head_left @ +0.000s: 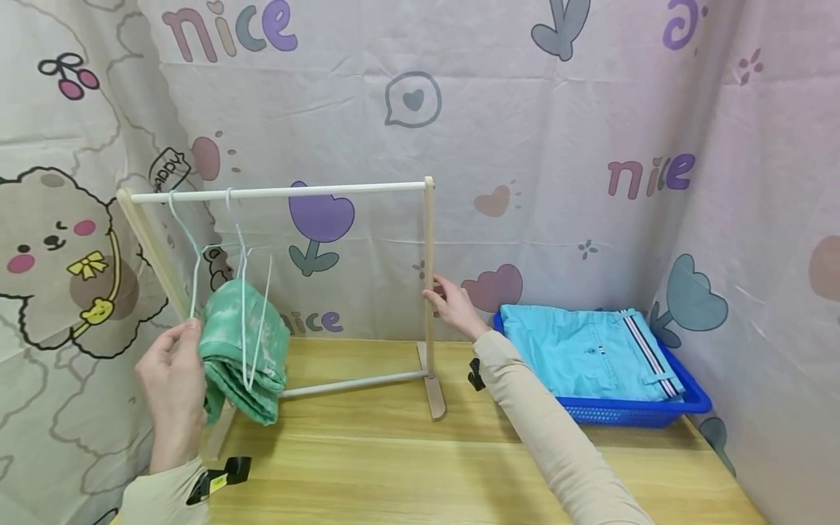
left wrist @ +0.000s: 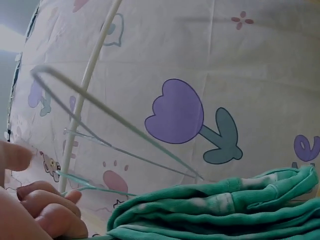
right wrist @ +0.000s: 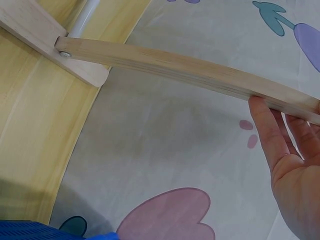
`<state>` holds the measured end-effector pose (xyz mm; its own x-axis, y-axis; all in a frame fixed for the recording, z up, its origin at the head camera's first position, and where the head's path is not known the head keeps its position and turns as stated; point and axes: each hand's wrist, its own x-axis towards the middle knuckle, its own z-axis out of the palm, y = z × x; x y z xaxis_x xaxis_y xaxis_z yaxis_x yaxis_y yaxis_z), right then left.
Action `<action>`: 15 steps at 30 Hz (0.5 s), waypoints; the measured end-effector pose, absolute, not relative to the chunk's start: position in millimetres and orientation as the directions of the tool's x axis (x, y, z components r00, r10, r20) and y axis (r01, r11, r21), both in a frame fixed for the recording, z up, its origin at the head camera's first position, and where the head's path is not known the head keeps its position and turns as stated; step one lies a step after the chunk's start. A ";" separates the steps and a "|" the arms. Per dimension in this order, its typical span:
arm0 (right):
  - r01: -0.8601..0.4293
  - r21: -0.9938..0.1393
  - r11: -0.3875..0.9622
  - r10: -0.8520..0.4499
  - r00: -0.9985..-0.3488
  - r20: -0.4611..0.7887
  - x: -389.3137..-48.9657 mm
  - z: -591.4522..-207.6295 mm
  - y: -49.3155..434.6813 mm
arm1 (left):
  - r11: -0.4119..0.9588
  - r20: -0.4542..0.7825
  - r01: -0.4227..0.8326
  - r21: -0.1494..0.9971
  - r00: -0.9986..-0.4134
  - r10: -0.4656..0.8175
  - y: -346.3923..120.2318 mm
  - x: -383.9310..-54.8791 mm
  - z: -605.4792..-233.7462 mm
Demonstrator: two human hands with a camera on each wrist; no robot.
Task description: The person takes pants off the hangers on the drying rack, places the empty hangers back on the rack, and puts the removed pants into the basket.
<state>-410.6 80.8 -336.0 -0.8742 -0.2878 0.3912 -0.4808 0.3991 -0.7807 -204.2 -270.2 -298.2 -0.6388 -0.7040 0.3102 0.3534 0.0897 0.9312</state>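
Note:
A wooden clothes rack (head_left: 282, 192) stands on the table, with two wire hangers hooked on the left part of its white top rod. A folded green garment (head_left: 239, 313) with pale patches hangs at the left hanger (head_left: 186, 227). My left hand (head_left: 172, 379) pinches this hanger's near end, close beside the cloth. The second hanger (head_left: 244, 321), pale and bare, overlaps the garment; in the left wrist view its looped end (left wrist: 40, 70) sticks out above the cloth. My right hand (head_left: 456, 310) holds the rack's right post (right wrist: 200, 75), thumb and fingers at its edge.
On the right, a blue plastic basket (head_left: 623, 415) holds folded light-blue trousers (head_left: 564, 343) with a striped waistband. A patterned curtain (head_left: 420, 131) closes off the back and both sides. The rack's right foot (head_left: 433, 397) rests on the wooden table (head_left: 367, 474).

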 end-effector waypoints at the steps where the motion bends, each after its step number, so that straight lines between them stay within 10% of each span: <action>1: -0.481 -0.782 0.396 -0.288 -0.874 0.391 -410.4 -335.7 81.0 | 0.107 0.303 0.323 0.940 -0.648 -0.699 -270.6 -202.9 -297.6; 15: -0.480 -0.779 0.403 -0.289 -0.874 0.389 -410.3 -336.5 81.4 | 0.040 0.346 0.524 0.851 -0.500 -0.794 -261.8 -211.5 -300.6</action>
